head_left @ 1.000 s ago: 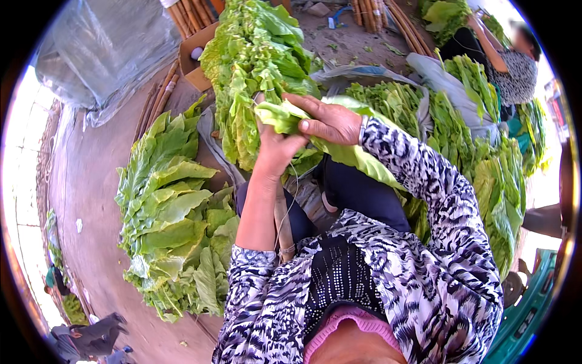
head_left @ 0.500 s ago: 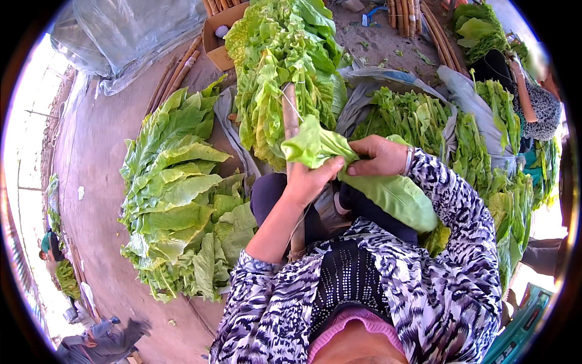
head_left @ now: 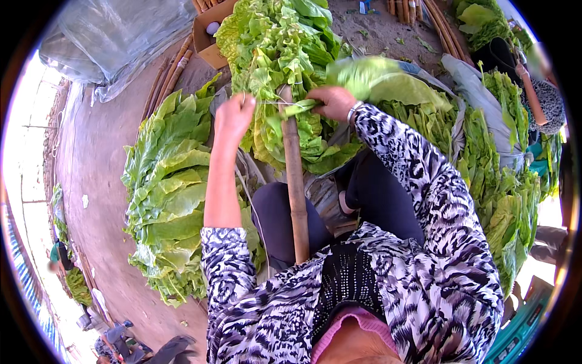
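Note:
A wooden stick (head_left: 295, 182) runs from my lap up into a thick row of green leaves (head_left: 279, 54) strung along it. My right hand (head_left: 332, 102) grips the stem end of a large green leaf (head_left: 382, 82), pressing it against the stick; the blade fans out to the right. My left hand (head_left: 233, 115) is raised left of the stick, fingers pinched on a thin string (head_left: 267, 103) that stretches across to the stick.
A pile of loose leaves (head_left: 173, 194) lies on the ground at my left, more leaf heaps (head_left: 503, 182) at my right. A cardboard box (head_left: 209, 36), spare sticks (head_left: 173, 70) and plastic sheeting (head_left: 115, 42) lie beyond. Another person (head_left: 536, 91) sits far right.
My hands parted and rose from my lap: the right carried the leaf up to the stick, the left swung out to the left, pulling the string taut.

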Tool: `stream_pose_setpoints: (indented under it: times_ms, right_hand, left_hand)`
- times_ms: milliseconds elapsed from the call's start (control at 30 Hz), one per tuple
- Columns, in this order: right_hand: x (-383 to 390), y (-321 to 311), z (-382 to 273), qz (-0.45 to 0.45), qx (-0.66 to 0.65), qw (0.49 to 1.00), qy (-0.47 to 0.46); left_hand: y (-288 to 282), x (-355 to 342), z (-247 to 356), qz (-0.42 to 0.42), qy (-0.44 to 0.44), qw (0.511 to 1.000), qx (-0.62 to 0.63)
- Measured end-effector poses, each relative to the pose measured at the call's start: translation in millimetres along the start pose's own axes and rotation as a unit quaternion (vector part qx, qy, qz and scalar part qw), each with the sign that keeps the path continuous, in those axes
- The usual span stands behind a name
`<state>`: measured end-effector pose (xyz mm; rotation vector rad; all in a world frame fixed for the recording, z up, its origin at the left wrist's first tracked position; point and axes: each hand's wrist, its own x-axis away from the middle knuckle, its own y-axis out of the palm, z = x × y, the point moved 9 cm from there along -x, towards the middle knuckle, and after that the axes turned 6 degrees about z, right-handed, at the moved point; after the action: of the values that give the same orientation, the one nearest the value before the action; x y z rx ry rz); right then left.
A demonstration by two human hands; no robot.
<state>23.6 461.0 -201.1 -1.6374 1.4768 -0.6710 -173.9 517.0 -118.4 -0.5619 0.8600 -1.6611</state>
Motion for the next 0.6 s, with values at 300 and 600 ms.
stream_pose_setpoints:
  times_ms: [300, 600]
  right_hand:
    - [45.3, 40.6, 17.5, 0.402, -0.186, 0.885, 0.143]
    - [-22.4, 98.7, -38.7, 0.352, -0.283, 0.891, -0.043]
  left_hand:
    - [52.9, 12.8, -85.7, 0.049, -0.059, 0.983, 0.168]
    - [111.4, -17.2, -91.8, 0.073, -0.099, 0.966, 0.228]
